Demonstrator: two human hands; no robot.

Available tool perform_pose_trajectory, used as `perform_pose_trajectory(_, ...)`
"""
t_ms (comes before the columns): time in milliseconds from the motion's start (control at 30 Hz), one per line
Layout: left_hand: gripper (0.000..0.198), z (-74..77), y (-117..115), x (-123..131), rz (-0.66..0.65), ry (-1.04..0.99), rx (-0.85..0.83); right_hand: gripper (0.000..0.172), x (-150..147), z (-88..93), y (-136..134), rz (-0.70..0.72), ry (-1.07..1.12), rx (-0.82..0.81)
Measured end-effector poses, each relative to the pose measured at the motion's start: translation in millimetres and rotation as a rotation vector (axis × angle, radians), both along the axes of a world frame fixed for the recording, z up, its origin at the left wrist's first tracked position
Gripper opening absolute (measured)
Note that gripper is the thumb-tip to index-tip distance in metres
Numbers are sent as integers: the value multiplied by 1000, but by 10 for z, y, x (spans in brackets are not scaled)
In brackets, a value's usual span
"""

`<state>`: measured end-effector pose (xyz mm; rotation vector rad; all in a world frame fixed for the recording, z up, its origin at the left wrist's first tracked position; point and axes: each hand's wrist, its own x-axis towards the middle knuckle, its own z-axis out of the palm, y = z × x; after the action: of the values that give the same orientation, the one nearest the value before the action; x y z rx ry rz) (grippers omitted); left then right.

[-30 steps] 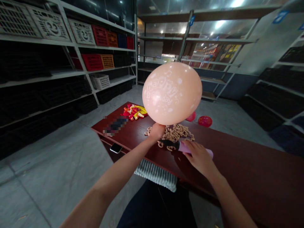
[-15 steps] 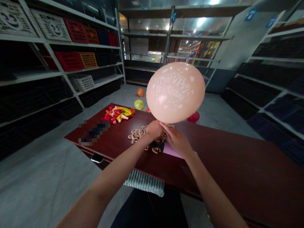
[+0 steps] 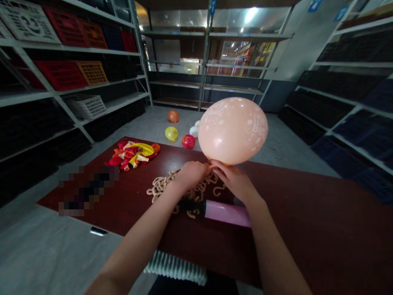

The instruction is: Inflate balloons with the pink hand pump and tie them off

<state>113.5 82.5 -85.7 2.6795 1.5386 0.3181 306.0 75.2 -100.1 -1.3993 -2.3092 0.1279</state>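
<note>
Worktop (image 3: 322, 213) below, peach balloon (image 3: 233, 131) above, its print now turned. Pink pump (image 3: 227, 213) lies let go — the right hand (image 3: 233, 176) has left it and joined the left hand (image 3: 192, 174), both pinched closed at the balloon's neck (image 3: 212, 165) — so neither is free.

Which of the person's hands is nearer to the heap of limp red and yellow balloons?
Left. The left hand is right of the heap, at the base of the inflated, peach-coloured balloon; the right hand, also at that base, is farther right.
</note>
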Motion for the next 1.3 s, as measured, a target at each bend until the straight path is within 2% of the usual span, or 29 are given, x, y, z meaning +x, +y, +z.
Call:
perform_pose_trajectory(100,47,-14,-49,-66,-49,9,23,35,-27,20,-57,26,-21,-7)
perform_pose_trajectory(267,34,33,-118,-31,-118,78,24,29,-111,65,-101,-43,-78,14)
perform_pose_trajectory(433,32,81,-163,-8,-111,12,-21,24,-108,51,-64,53,133,-58)
perform_pose_trajectory(567,28,93,-194,-75,-179,-143,-79,24,-112,12,-26,115,301,-69)
perform_pose_trajectory(700,28,56,-174,-148,-277,-429,-163,25,-138,-3,-5,144,382,-87)
perform_pose_trajectory(800,39,27,-145,-160,-241,-593,-233,24,-164,-9,11,155,415,-95)
perform_pose_trajectory(933,49,55,-149,-131,-144,-718,-244,22,-196,-10,18,148,493,-99)
perform_pose_trajectory(1100,49,120,-186,-122,-117,-782,-162,18,-233,54,-33,136,638,-212)
perform_pose_trajectory(1233,44,115,-201,-133,-154,-649,89,17,-284,88,-86,106,829,-338)
perform_pose_trajectory(1300,42,122,-204,-145,-178,-575,165,16,-310,89,-100,89,909,-391)
